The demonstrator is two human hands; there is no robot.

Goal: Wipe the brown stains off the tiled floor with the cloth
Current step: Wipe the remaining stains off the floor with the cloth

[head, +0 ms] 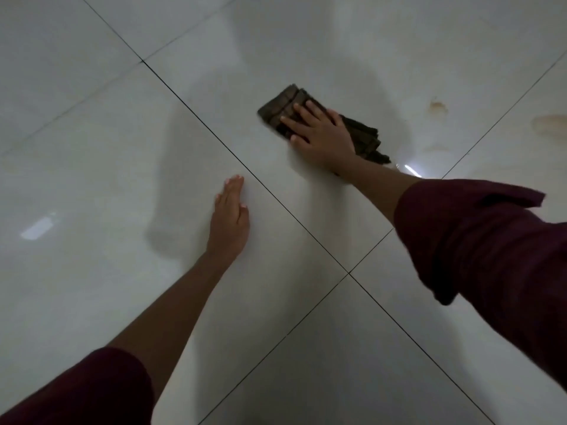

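Observation:
A folded dark brown cloth (282, 107) lies flat on the glossy white tiled floor (92, 167). My right hand (319, 133) presses down on the cloth, fingers spread across its top. My left hand (230, 216) rests flat on a bare tile nearer to me, fingers together, holding nothing. A small brown stain (438, 107) marks the tile to the right of the cloth. A larger pale brown stain (549, 124) lies at the right edge, and a faint smear (435, 147) sits below the small one.
Dark grout lines (348, 273) cross just in front of me, splitting the floor into large tiles. My dark red sleeves (491, 246) cover both upper forearms. Light reflections glint on the floor at the left and beside the cloth.

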